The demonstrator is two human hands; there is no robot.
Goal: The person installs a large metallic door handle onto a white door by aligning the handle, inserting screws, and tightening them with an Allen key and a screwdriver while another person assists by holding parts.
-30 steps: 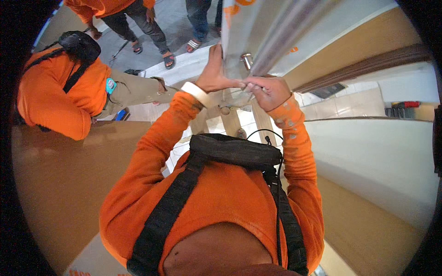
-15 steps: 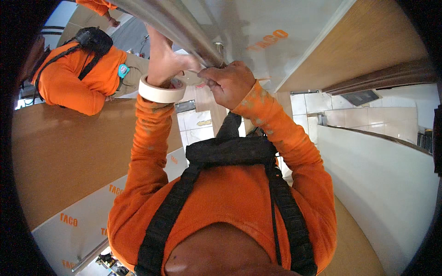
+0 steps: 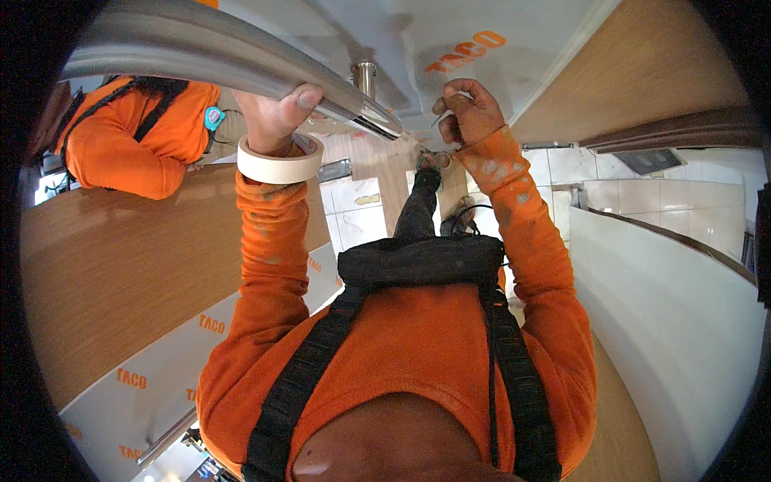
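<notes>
A long round metal pull handle [image 3: 217,52] runs across the upper left, its end pointing toward the middle. My left hand [image 3: 277,116] wraps under the handle near that end, the thumb lying on the tube. A roll of cream masking tape [image 3: 279,166] hangs round my left wrist like a bracelet. Right of the handle's end and apart from it, my right hand [image 3: 474,112] has its fingers curled and pinches a thin, light metal piece [image 3: 437,120], too small to name. A short metal post [image 3: 364,78] stands between the handle and a grey film-covered panel [image 3: 450,28].
Wood-faced boards [image 3: 152,257] stand at the left, and another wooden board [image 3: 634,72] is at the upper right. A white panel [image 3: 658,281] curves along the right. Another person in orange [image 3: 128,136] is at the upper left. White floor tiles [image 3: 357,229] lie below.
My right hand has come away from the handle's end, moving right. The handle's end now shows and the tube has swung nearer to the view. My left hand stays on it.
</notes>
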